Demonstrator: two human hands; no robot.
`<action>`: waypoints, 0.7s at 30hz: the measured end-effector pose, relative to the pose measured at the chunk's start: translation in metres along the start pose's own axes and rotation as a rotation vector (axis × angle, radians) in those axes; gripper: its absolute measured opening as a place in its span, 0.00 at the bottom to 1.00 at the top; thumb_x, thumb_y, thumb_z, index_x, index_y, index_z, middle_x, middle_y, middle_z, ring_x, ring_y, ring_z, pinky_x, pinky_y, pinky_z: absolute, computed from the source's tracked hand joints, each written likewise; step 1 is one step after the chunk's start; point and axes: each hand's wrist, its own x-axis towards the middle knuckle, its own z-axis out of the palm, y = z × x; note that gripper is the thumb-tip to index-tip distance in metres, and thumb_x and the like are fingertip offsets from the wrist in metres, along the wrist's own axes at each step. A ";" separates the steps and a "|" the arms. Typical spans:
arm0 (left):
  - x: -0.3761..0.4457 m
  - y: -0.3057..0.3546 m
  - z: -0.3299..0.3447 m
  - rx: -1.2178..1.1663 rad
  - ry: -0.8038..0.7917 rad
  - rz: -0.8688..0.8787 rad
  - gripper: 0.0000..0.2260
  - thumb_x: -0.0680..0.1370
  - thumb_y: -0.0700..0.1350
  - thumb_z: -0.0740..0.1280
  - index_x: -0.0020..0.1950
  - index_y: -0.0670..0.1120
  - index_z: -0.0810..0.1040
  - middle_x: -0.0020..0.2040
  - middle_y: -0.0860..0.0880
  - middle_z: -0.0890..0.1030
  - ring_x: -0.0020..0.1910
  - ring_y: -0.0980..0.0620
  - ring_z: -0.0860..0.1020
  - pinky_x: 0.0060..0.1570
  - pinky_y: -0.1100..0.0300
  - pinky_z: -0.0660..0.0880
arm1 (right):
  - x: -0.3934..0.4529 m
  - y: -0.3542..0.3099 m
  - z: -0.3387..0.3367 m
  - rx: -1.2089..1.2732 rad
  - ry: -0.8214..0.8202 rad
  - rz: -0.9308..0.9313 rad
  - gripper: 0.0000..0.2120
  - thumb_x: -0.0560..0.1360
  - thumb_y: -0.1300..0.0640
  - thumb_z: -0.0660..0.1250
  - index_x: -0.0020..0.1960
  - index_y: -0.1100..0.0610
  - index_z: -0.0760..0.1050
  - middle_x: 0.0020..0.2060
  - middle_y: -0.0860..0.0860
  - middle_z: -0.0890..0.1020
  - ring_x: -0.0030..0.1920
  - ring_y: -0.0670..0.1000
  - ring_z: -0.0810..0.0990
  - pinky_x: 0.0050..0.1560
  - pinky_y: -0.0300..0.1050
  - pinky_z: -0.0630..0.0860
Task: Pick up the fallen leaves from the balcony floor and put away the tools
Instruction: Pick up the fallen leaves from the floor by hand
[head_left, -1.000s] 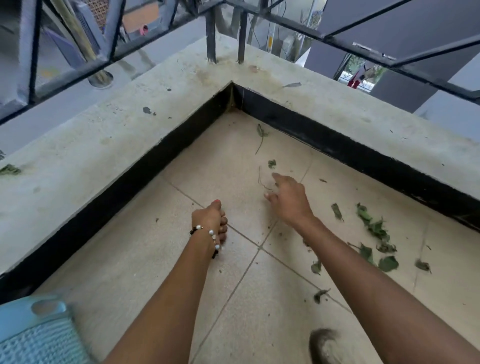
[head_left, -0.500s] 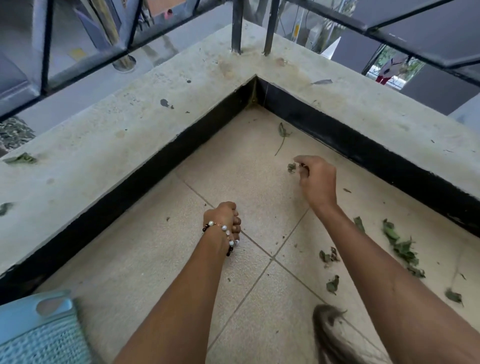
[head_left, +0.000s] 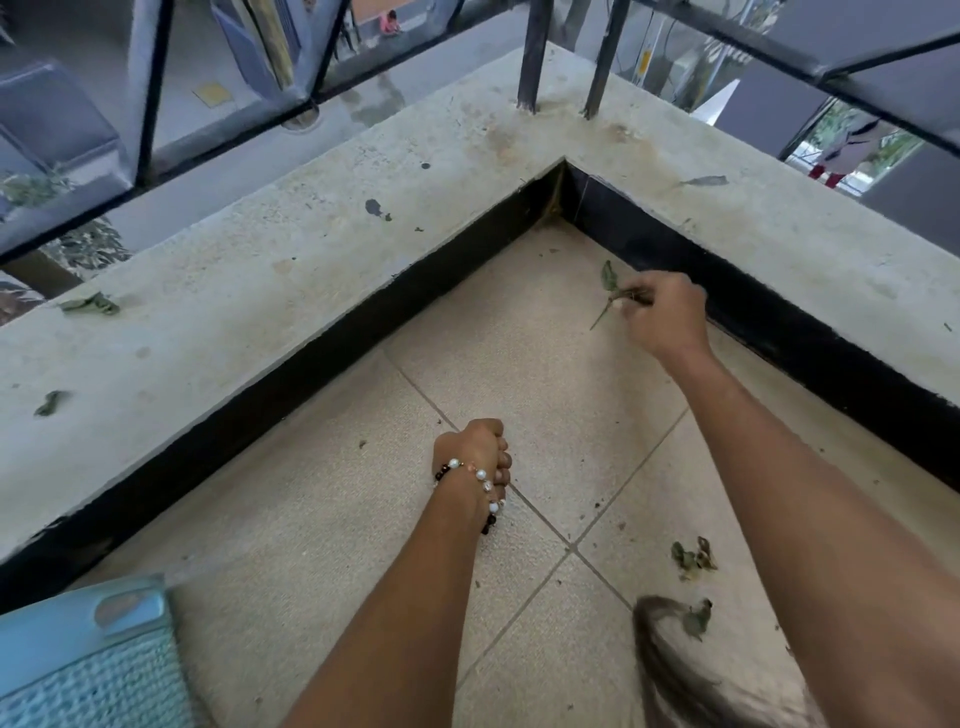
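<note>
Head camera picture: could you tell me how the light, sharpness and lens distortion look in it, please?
Head view: soft, even daylight with no hard shadows or glare; the concrete ledge bows from wide-angle distortion; the right hand pinching a leaf near the corner is reasonably sharp, as is the left hand; the hair at the bottom edge is blurred.

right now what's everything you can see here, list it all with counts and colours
leaf with stem: one, green, near the floor corner, pinched by the right hand
leaves on the floor: a small clump and one more, dull green, lower right tiles
leaves on the ledge: at least three, green and grey, on the concrete top
ledge: one, grey concrete with black face, round the corner
floor: beige tiles
railing: dark metal bars, above the ledge
basket: one, light blue, bottom left
bracelet: one, white and dark beads, left wrist
left hand: fingers curled, on the floor
right hand: at the leaf
</note>
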 end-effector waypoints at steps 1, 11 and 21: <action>0.000 0.000 0.000 -0.002 -0.001 -0.005 0.16 0.74 0.39 0.66 0.27 0.44 0.69 0.18 0.51 0.66 0.14 0.56 0.59 0.19 0.70 0.56 | 0.008 0.000 0.003 -0.082 -0.081 -0.016 0.16 0.75 0.60 0.71 0.62 0.59 0.77 0.59 0.56 0.78 0.59 0.54 0.76 0.61 0.38 0.66; 0.005 0.003 0.002 -0.035 0.034 0.012 0.15 0.74 0.36 0.66 0.28 0.43 0.70 0.20 0.50 0.68 0.13 0.57 0.61 0.18 0.70 0.56 | 0.008 0.025 0.039 -0.522 -0.360 -0.346 0.20 0.80 0.56 0.62 0.69 0.62 0.68 0.67 0.59 0.70 0.66 0.59 0.67 0.66 0.50 0.66; 0.002 0.001 0.000 0.044 0.000 0.077 0.17 0.76 0.39 0.64 0.27 0.45 0.68 0.17 0.51 0.66 0.13 0.56 0.59 0.18 0.72 0.56 | -0.103 0.022 0.007 -0.279 -0.139 -0.286 0.09 0.75 0.64 0.67 0.52 0.59 0.84 0.46 0.54 0.85 0.47 0.53 0.80 0.52 0.41 0.73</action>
